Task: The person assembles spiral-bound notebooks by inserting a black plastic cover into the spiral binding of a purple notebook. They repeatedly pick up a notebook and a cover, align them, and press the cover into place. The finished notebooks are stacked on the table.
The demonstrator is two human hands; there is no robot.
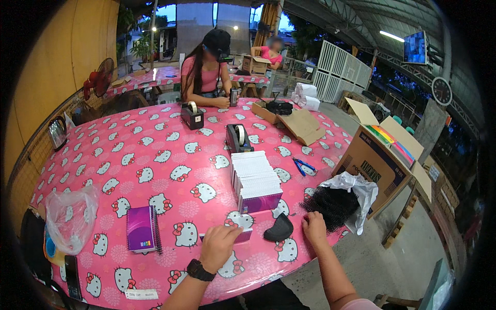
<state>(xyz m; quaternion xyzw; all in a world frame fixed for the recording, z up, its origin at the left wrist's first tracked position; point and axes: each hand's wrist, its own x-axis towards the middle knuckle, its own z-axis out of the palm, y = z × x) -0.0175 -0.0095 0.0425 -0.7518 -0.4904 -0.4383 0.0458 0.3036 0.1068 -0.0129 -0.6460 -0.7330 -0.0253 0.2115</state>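
My left hand (218, 247), with a black watch on its wrist, is closed on a small purple-covered notepad (244, 236) held low over the table. My right hand (314, 228) has its fingers curled at the edge of a heap of black spiral binding coils (335, 207); what is between them, if anything, is hidden. The coils spill from white wrapping (366, 192). Between my hands lies a black, rounded object (279, 228). Just beyond stands a stack of white paper pads (254, 174) with a purple cover facing me. To the left lies a spiral-bound purple notebook (141, 229).
Blue-handled pliers (305, 167), tape dispensers (239, 138) and a flattened carton (304, 126) lie farther out on the pink table. A big open cardboard box (369, 160) stands right. A plastic bag (71, 219) and a phone (73, 277) are left. A person in a cap (209, 72) sits opposite.
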